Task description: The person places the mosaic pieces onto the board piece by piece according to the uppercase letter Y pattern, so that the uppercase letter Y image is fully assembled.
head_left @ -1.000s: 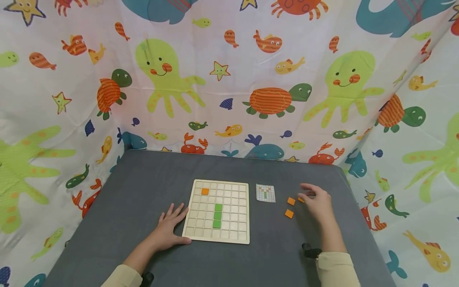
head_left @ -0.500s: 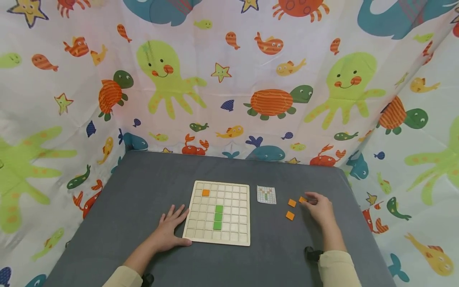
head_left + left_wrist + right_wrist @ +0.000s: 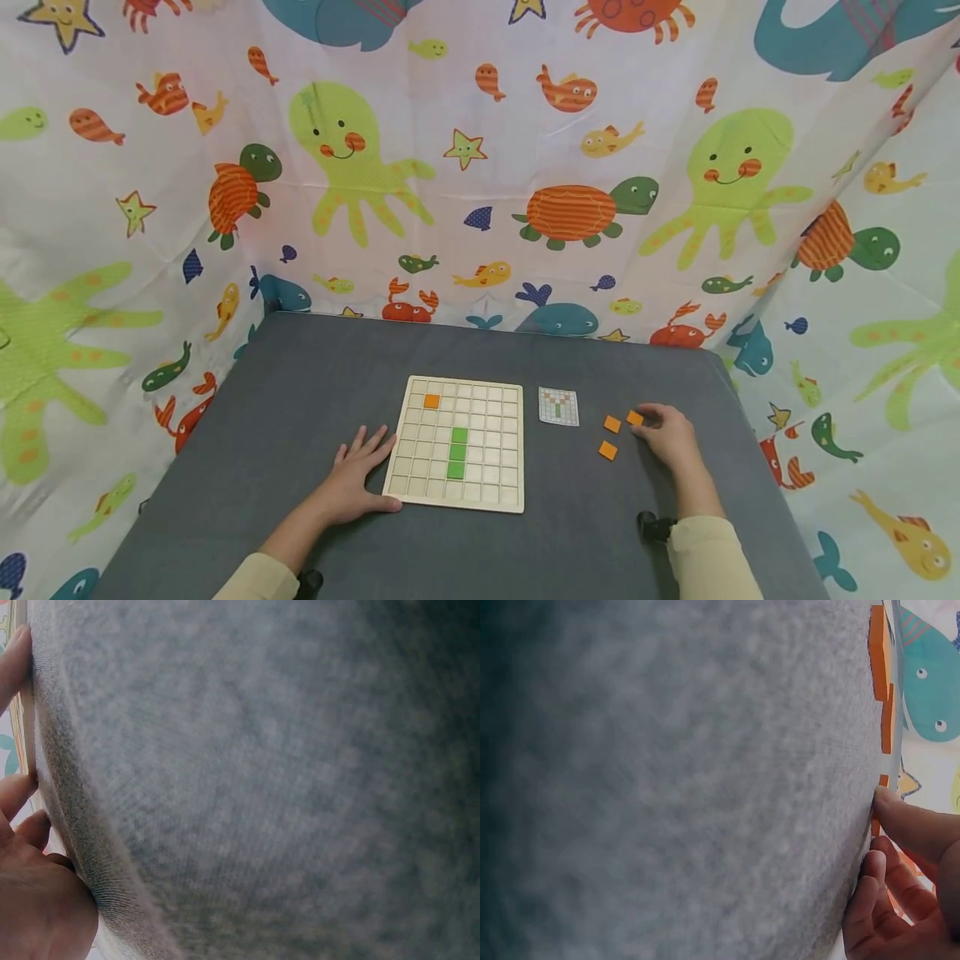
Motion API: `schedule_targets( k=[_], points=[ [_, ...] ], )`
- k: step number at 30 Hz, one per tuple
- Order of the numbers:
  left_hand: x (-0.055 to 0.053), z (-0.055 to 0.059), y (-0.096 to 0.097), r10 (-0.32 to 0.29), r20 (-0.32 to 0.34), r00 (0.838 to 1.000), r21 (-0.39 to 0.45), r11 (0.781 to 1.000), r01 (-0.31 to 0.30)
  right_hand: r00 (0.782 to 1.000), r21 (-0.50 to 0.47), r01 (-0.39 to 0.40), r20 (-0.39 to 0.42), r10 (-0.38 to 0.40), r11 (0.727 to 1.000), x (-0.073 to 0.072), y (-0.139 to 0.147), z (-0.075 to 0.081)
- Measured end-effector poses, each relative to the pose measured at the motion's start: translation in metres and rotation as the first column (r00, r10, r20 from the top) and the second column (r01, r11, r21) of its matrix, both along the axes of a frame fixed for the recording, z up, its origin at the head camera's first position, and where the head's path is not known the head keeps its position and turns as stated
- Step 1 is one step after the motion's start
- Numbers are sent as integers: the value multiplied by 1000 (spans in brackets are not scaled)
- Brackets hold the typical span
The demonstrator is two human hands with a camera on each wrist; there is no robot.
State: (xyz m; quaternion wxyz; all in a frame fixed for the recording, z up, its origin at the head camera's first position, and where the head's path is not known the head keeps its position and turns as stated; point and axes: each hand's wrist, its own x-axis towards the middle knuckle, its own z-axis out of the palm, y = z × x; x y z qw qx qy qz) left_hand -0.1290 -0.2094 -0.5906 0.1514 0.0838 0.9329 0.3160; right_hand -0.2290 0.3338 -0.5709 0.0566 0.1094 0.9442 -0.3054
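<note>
A pale wooden grid board lies on the grey table. One orange tile sits in its upper left part, and a column of green tiles runs down the middle. At the board's left edge rests my left hand, fingers spread, thumb at the lower left corner. To the right of the board, my right hand pinches an orange tile between thumb and fingers, low at the table; the thumb partly hides it in the right wrist view. Two more orange tiles lie just left of that hand.
A small printed pattern card lies between the board and the loose tiles. Behind and beside the grey table hangs a curtain with sea animals. A black strap is on the right wrist.
My right hand has come down to the farthest right orange tile; its raised fingers have closed in at the tile's right side. The left hand stays on the board's edge.
</note>
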Motion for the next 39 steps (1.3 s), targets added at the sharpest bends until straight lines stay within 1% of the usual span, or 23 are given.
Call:
schedule_targets(
  k=[9,13,19,27,34,39],
  points=[
    [0,-1,-1,-1,1,1000,4,1000,1,1000,36,-12,19,11,999,-4,-1,-2],
    [-1,0,0,3,1,1000,-2,1000,-3,1000,43,-12,14,11,999,-3,-1,-1],
    [0,0,0,1,7,1000,1,1000,-1,999,48,-29,-43,31,998,2,-10,9],
    [-1,-2,-1,-2,7,1000,1,1000,2,987,58,-78,-134,85,995,8,-25,25],
    [0,-2,-3,4,-4,1000,5,1000,-4,976,63,-115,-176,124,991,6,-38,33],
    [-1,-1,-2,5,5,1000,-1,1000,-5,974,56,-127,-182,135,990,4,-47,38]
  ],
)
